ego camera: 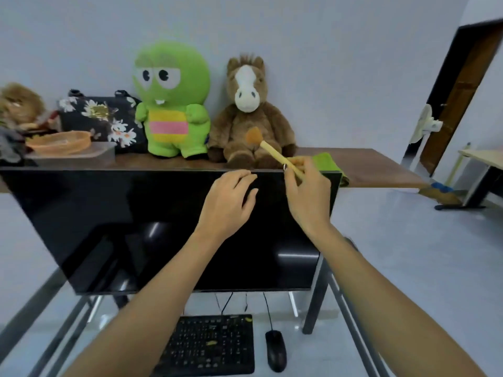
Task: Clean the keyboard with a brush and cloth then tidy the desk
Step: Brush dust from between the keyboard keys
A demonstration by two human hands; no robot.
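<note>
Behind monitor (163,227): green plush (171,104), horse plush (249,112), green cloth (326,161). Your right hand (307,191) pinches brush (275,153), bristles slanting up-left over monitor's top edge; left hand (231,202) relaxed, empty

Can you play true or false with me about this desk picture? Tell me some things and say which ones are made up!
1. The right hand holds a wooden brush with soft orange bristles. True.
2. The left hand grips a green cloth. False: it holds nothing; the folded green cloth lies on the brown wooden shelf.
3. The black computer mouse sits right of the black keyboard. True.
4. The fluffy brown plush horse sits left of the green plush toy. False: it sits to its right.
</note>
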